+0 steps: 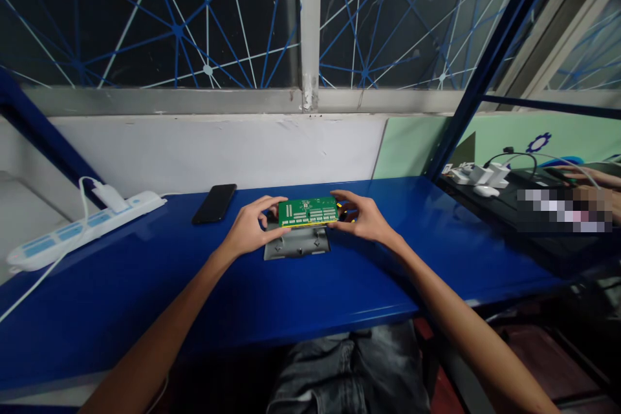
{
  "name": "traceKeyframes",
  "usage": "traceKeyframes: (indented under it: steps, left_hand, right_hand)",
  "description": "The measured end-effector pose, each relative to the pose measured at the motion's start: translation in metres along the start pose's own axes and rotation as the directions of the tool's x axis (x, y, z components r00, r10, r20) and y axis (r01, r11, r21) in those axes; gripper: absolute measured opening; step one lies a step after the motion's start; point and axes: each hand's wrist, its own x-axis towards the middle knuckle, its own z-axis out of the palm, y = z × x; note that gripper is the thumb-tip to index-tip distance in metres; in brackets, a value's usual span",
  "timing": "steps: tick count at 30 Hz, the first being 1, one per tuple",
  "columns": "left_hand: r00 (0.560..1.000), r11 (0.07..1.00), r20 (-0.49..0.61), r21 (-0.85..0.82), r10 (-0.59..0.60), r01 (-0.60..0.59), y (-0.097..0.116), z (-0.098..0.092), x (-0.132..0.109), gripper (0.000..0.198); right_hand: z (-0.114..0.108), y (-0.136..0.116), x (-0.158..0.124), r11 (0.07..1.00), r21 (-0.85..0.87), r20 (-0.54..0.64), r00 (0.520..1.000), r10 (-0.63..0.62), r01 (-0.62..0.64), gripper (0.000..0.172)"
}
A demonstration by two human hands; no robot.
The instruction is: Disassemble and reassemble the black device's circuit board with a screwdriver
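A green circuit board (308, 211) with pale connectors and a yellow lower edge is held up between both hands. My left hand (253, 222) grips its left end, thumb at the lower corner and fingers at the upper one. At the right end, my right hand (361, 215) pinches the board in the same way, and small yellow parts show by its fingers. Below and partly behind the board, a grey plastic housing (297, 244) lies on the blue table (301, 297). The board hides the housing's far part.
A black phone (214, 203) lies left of my left hand. Further left is a white power strip (87, 229) with a plugged-in charger and cable. At the right, another person's hand (599, 174) is near white adapters (488, 176) on a black surface. Blue posts flank the table.
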Motion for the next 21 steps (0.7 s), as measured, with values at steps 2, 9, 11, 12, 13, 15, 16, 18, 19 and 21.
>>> traceKeyframes:
  steps: [2,9,11,12,13,15,16,18,19,21]
  left_hand:
    - [0.999,0.998,-0.022,0.054,0.039,-0.038,0.001,0.001,0.0,0.053]
    - [0.992,0.987,-0.094,0.145,0.084,-0.07,0.006,0.004,-0.001,0.048]
    - [0.99,0.987,-0.112,0.148,0.081,-0.064,0.007,0.005,-0.001,0.048]
    - [0.99,0.987,-0.119,0.148,0.08,-0.061,0.008,0.005,-0.001,0.048]
    - [0.989,0.987,-0.126,0.147,0.078,-0.059,0.008,0.005,-0.002,0.047]
    - [0.989,0.988,-0.132,0.141,0.073,-0.054,0.007,0.005,-0.002,0.048]
    - [0.989,0.989,-0.128,0.135,0.073,-0.055,0.007,0.004,-0.001,0.047]
    - [0.991,0.991,-0.105,0.112,0.08,-0.068,0.007,0.001,-0.001,0.048]
    - [0.992,0.992,-0.089,0.097,0.089,-0.08,0.007,-0.001,-0.001,0.048]
    - [0.993,0.993,-0.063,0.061,0.104,-0.101,0.007,-0.006,0.0,0.049]
  right_hand:
    - [0.002,0.002,0.0,0.994,-0.102,-0.008,0.999,-0.036,0.035,0.064]
    - [0.01,0.002,-0.003,0.943,-0.306,-0.059,0.986,-0.155,0.13,0.058]
    - [0.011,0.001,-0.004,0.935,-0.323,-0.077,0.981,-0.177,0.143,0.057]
    - [0.011,0.001,-0.004,0.933,-0.329,-0.082,0.979,-0.186,0.149,0.057]
    - [0.012,0.0,-0.005,0.93,-0.333,-0.086,0.978,-0.192,0.154,0.057]
    - [0.012,0.0,-0.005,0.928,-0.337,-0.088,0.977,-0.196,0.156,0.057]
    - [0.011,0.0,-0.004,0.929,-0.337,-0.086,0.978,-0.192,0.153,0.057]
    - [0.009,0.0,-0.004,0.933,-0.328,-0.071,0.981,-0.179,0.146,0.059]
    - [0.008,0.0,-0.003,0.937,-0.319,-0.057,0.984,-0.168,0.141,0.06]
    - [0.006,-0.002,-0.003,0.95,-0.284,-0.027,0.99,-0.142,0.128,0.06]
